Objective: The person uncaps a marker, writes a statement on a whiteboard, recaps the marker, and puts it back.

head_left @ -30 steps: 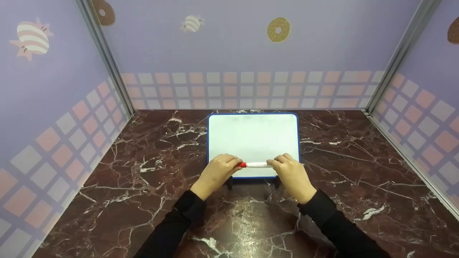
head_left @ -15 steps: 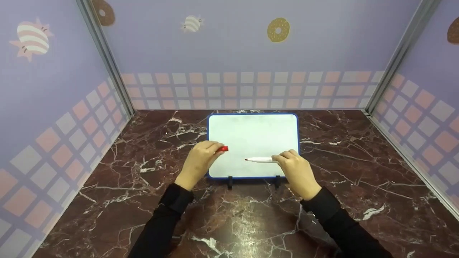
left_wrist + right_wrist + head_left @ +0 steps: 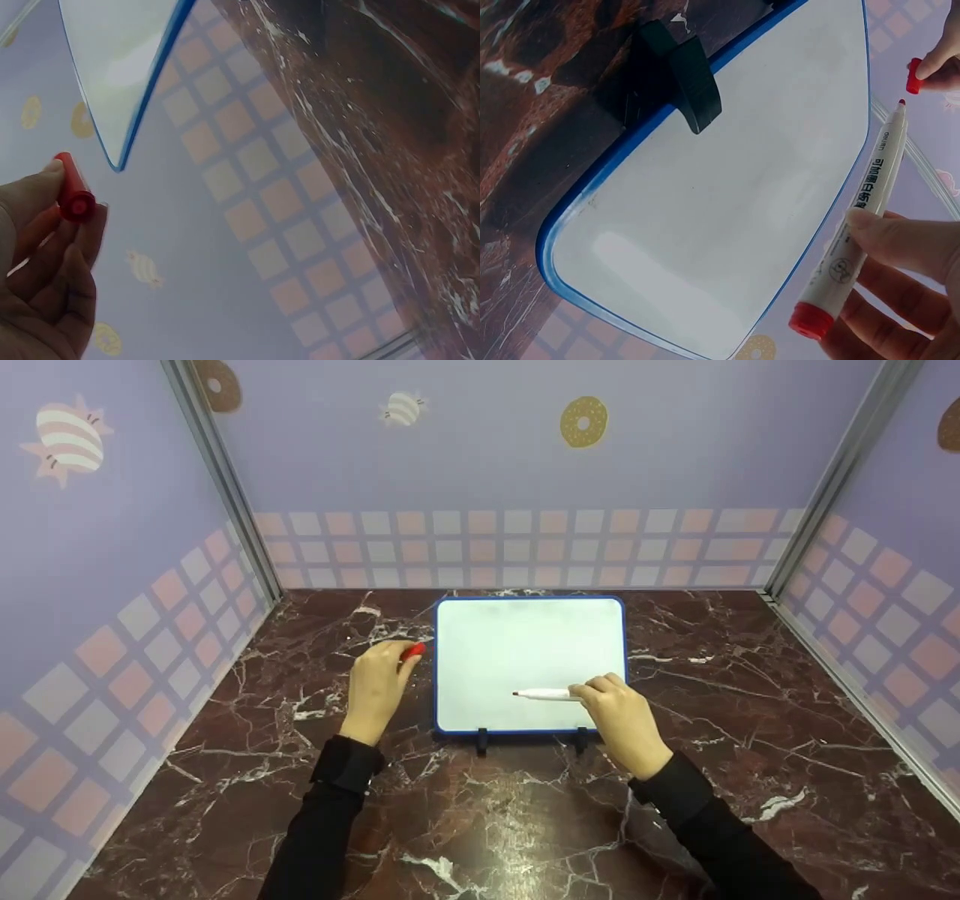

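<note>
My left hand (image 3: pixel 375 686) pinches a red marker cap (image 3: pixel 413 652) between thumb and fingers, just left of the whiteboard. In the left wrist view the cap (image 3: pixel 75 189) shows its round end toward the camera. My right hand (image 3: pixel 619 720) holds a white whiteboard marker (image 3: pixel 546 694) near its rear end, over the board's lower right part. Its bare red tip points left. The right wrist view shows the marker (image 3: pixel 859 217) with dark printed lettering and a red rear end. Behind it stands the blue-framed whiteboard (image 3: pixel 525 649), whose surface bears no writing.
Black stand feet (image 3: pixel 481 741) hold the board's lower edge. Everything stands on a dark red marbled table (image 3: pixel 360 825). Lilac panels (image 3: pixel 480 457) with pink and white squares enclose the back and both sides, with metal posts at the corners.
The marker and its cap came apart. My left hand moved left and away with the cap, past the board's left edge. My right hand shifted slightly and keeps holding the marker.
</note>
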Demonstrator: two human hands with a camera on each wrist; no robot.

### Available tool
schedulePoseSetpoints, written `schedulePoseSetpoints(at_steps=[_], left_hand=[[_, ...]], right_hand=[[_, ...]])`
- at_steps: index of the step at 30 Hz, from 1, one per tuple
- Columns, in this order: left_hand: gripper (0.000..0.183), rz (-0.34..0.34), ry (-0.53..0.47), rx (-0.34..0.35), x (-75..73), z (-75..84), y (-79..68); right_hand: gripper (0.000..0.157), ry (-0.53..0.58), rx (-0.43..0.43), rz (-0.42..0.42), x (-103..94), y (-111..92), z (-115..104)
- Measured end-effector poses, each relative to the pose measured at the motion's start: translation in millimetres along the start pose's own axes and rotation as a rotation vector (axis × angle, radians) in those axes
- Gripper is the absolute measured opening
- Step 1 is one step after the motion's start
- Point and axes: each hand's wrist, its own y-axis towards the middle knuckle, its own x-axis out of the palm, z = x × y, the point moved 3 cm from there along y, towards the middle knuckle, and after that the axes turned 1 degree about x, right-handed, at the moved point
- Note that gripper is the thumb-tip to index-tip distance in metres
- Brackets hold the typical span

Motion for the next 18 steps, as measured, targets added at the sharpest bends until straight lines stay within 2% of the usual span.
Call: schedulePoseSetpoints(at_steps=[5,12,18], left_hand=[[0.021,-0.031,0.056,-0.103,3.9,-18.6,-3.7],[0.018,-0.138,0.214,-0.222,10.0,-37.8,-13.2],[0.015,-0.209,0.289,-0.265,16.2,-47.0,-22.1]], right_hand=[[0.014,-0.002,0.001,0.002,0.4,-0.4,0.1],[0.016,-0.005,0.003,-0.007,0.7,-0.5,-0.9],[0.016,0.004,0.015,-0.027,1.9,-1.1,-1.2]])
